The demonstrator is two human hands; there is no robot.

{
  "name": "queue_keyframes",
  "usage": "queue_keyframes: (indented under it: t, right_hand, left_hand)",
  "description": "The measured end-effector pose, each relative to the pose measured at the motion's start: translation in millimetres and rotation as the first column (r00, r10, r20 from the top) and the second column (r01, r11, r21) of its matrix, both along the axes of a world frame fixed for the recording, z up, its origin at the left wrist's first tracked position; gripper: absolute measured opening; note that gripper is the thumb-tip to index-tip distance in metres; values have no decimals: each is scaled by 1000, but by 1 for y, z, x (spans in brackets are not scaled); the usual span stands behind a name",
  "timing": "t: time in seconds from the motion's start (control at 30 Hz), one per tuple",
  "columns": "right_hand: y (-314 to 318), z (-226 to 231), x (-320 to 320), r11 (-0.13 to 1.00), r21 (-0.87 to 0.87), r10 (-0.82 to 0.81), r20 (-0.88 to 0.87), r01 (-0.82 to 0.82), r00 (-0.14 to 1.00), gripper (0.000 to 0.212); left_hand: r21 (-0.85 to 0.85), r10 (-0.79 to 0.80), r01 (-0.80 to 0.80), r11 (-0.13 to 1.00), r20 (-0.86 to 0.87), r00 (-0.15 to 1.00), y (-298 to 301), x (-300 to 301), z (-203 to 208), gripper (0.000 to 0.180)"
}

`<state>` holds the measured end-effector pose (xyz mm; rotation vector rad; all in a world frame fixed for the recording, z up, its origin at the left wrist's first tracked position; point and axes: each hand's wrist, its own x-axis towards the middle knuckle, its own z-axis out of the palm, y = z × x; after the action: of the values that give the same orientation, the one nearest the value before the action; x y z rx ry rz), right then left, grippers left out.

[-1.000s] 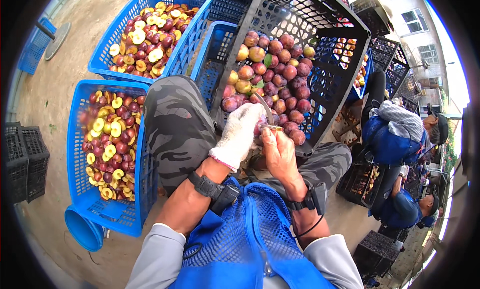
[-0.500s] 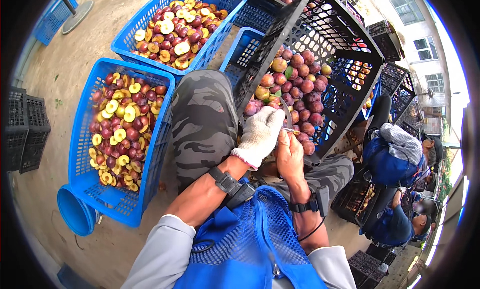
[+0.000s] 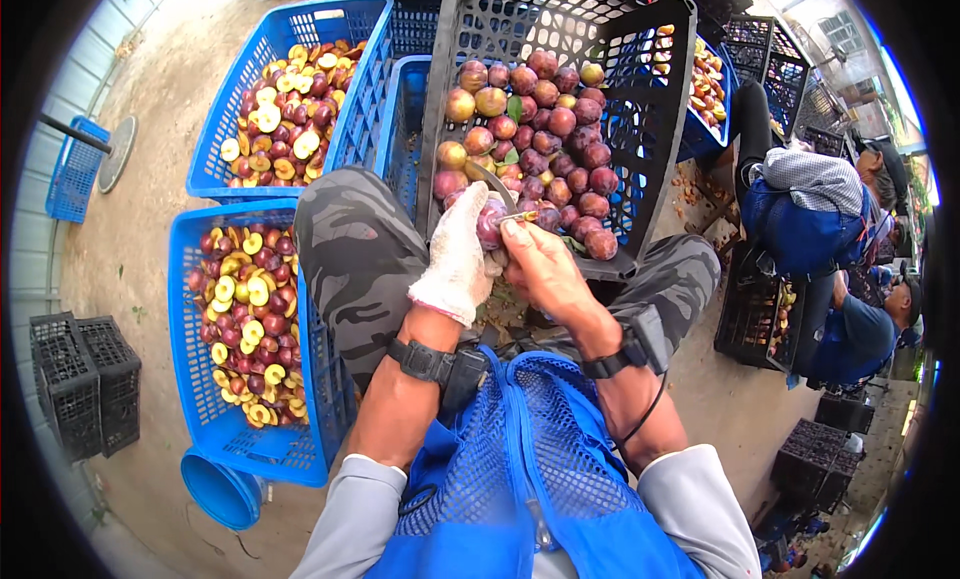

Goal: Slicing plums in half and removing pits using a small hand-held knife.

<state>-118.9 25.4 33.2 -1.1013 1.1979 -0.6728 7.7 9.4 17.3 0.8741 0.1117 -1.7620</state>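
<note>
- Plum (image 3: 491, 222), dark red-purple, sits between both hands above the person's lap, just in front of the near edge of the black crate (image 3: 655, 109).
- Left hand (image 3: 460, 254), in a white knit glove, is curled around the plum from the left, fingers closed on it.
- Right hand (image 3: 540, 264), bare, is closed on a small knife (image 3: 495, 187); its curved blade rises over the plum and touches it.
- Each wrist carries one black band with a small device, two in all.
- Black crate, tilted toward the person, holds whole plums, red, purple and a few yellowish, too many to count.
- Two blue baskets stand on the person's left: the near blue basket (image 3: 320, 419) and the far blue basket (image 3: 225, 139), both filled with halved plums, yellow flesh and dark skins mixed.
- A third blue crate (image 3: 402, 129) is wedged between the far basket and the black crate; what it holds cannot be told.
- One blue bucket (image 3: 220, 489) lies by the near basket's corner.
- Two empty-looking black crates (image 3: 85, 379) stand side by side at far left.
- Two other people in blue (image 3: 815, 229) sit to the right among more black crates.
</note>
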Motion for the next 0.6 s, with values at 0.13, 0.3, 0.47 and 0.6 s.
queue_keyframes:
  t: [0.13, 0.3, 0.47, 0.6]
  right_hand:
    - [-7, 14, -29, 978, 192, -152, 386, 82, 910, 44]
    - [0, -3, -23, 995, -102, -17, 53, 22, 998, 41]
    - [-3, -20, -20, 994, -71, -80, 65, 84, 995, 42]
    - [-3, -12, -26, 956, -265, -136, -31, 123, 990, 39]
  left_hand:
    - [-275, -188, 150, 950, -115, 976, -1, 3, -18, 39]
    - [-185, -144, 123, 975, -103, 984, 1, -3, -8, 48]
    - [-188, -120, 130, 974, 63, 991, 0, -7, -17, 42]
    - [-189, -133, 149, 971, 93, 987, 2, 1, -9, 37]
